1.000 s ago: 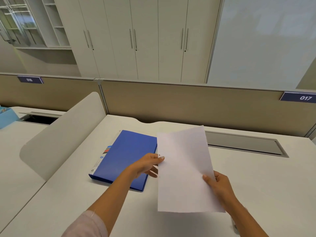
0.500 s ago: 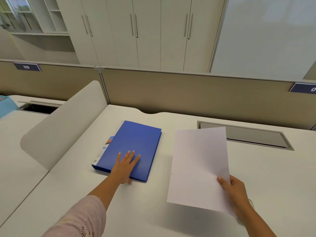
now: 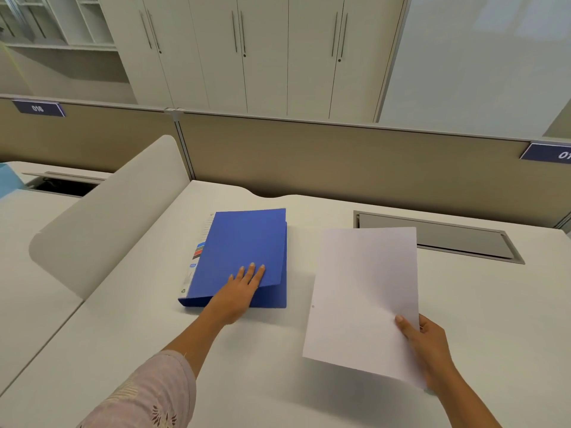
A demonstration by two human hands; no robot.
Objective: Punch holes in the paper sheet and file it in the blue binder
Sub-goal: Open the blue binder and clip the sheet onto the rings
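Blue binder (image 3: pixel 244 251): flat on the white bench (image 3: pixel 494 304), left of centre, front cover slightly askew over the back.
Left hand (image 3: pixel 244 288): fingers straight, spread flat on the cover's near part, holding nothing.
Paper sheet (image 3: pixel 364 291): raised off the bench, tilted, just right of the binder and clear of it. A small dot at its left edge may be a punched hole.
Right hand (image 3: pixel 426 344): pinches the sheet's near right corner, thumb on top.
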